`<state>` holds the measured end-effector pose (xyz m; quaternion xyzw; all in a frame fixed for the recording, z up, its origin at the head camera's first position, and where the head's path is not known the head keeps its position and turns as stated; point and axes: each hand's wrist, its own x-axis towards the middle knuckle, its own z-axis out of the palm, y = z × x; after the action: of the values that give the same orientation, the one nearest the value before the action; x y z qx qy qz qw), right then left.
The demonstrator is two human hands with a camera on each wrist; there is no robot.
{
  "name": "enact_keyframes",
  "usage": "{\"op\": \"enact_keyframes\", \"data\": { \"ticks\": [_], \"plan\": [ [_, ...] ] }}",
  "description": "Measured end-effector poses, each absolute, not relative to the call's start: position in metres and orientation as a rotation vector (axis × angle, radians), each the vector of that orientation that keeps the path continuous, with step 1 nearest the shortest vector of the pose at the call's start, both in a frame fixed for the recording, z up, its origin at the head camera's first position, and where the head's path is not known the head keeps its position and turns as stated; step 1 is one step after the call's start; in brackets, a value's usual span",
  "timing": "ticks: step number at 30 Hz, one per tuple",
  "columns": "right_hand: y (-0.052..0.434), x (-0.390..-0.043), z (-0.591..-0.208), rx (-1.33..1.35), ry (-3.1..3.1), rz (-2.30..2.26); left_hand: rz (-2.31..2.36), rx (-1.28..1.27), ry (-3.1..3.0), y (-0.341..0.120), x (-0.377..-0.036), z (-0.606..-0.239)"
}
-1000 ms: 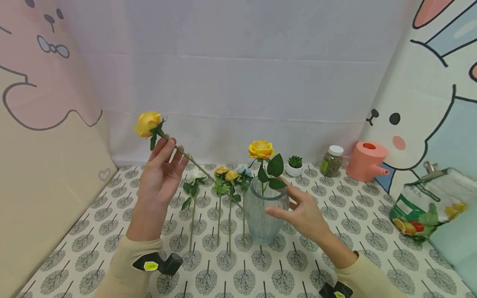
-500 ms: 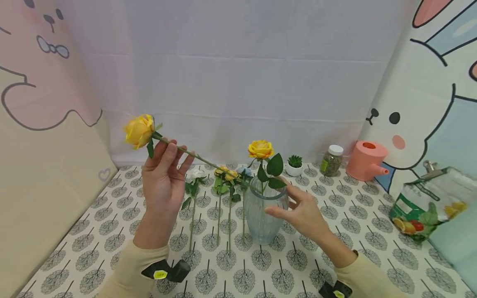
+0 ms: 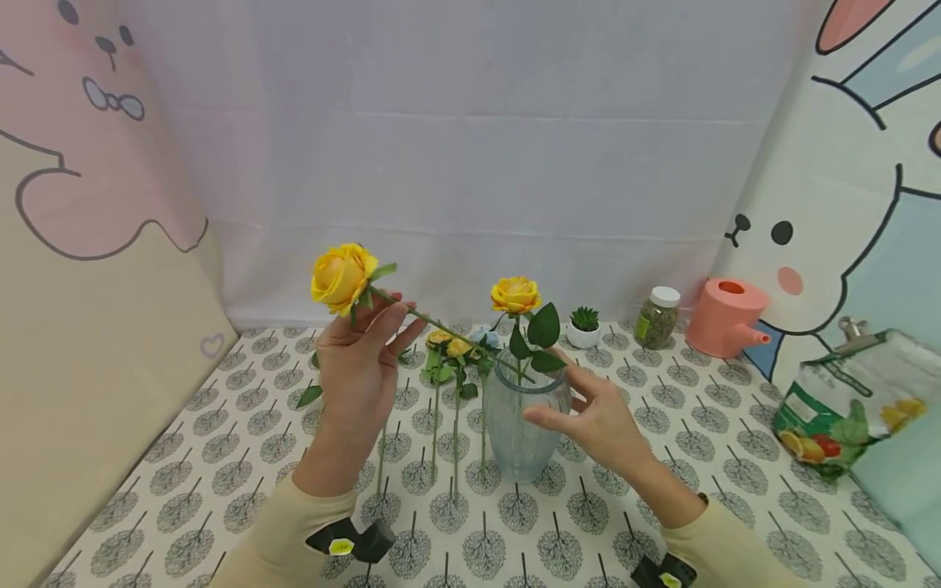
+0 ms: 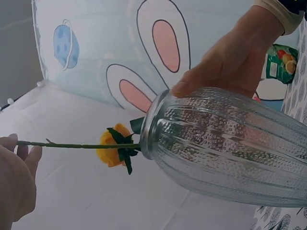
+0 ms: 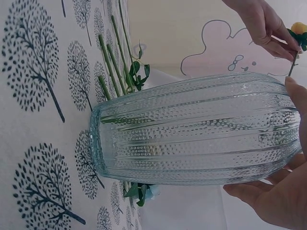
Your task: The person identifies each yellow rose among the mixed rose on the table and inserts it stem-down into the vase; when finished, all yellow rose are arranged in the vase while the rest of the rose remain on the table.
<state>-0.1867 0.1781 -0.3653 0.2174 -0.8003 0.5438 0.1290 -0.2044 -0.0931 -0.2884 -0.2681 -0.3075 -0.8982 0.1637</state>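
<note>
My left hand (image 3: 360,367) pinches a yellow rose (image 3: 343,279) by its stem, just below the bloom. The stem slants down to the right, and its lower end lies at the mouth of a ribbed clear glass vase (image 3: 524,441). My right hand (image 3: 599,425) holds the vase near its rim, thumb on the near side and fingers behind. Another yellow rose (image 3: 515,295) with green leaves stands in the vase. In the left wrist view the held stem (image 4: 86,145) reaches the vase rim (image 4: 152,125). The right wrist view shows the vase base on the patterned cloth.
Left of the vase lie several flowers, among them yellow ones (image 3: 459,347) and a blue one (image 3: 483,336). Behind stand a small potted succulent (image 3: 584,327), a white-lidded jar (image 3: 657,318) and a pink watering can (image 3: 728,318). A printed bag (image 3: 845,400) stands far right.
My left hand has moved right and slightly down with the rose, bringing the stem's lower end from beside the vase to its mouth. My right hand and the vase have stayed put.
</note>
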Motion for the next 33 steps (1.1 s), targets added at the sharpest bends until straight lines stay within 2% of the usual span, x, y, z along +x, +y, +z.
{"op": "enact_keyframes", "data": {
  "ticks": [5, 23, 33],
  "plan": [
    [0.177, -0.187, -0.365, 0.645, -2.314, 1.599, -2.538, -0.771, -0.952, -0.079, -0.207, -0.294],
    [0.176, -0.188, -0.364, 0.652, -2.285, 1.632, -2.486, -0.533, -1.324, -0.04, -0.233, -0.304],
    [0.177, -0.187, -0.364, 0.623, -2.304, 1.627, -2.431, -0.45, -1.472, -0.028, -0.235, -0.311]
  ]
}}
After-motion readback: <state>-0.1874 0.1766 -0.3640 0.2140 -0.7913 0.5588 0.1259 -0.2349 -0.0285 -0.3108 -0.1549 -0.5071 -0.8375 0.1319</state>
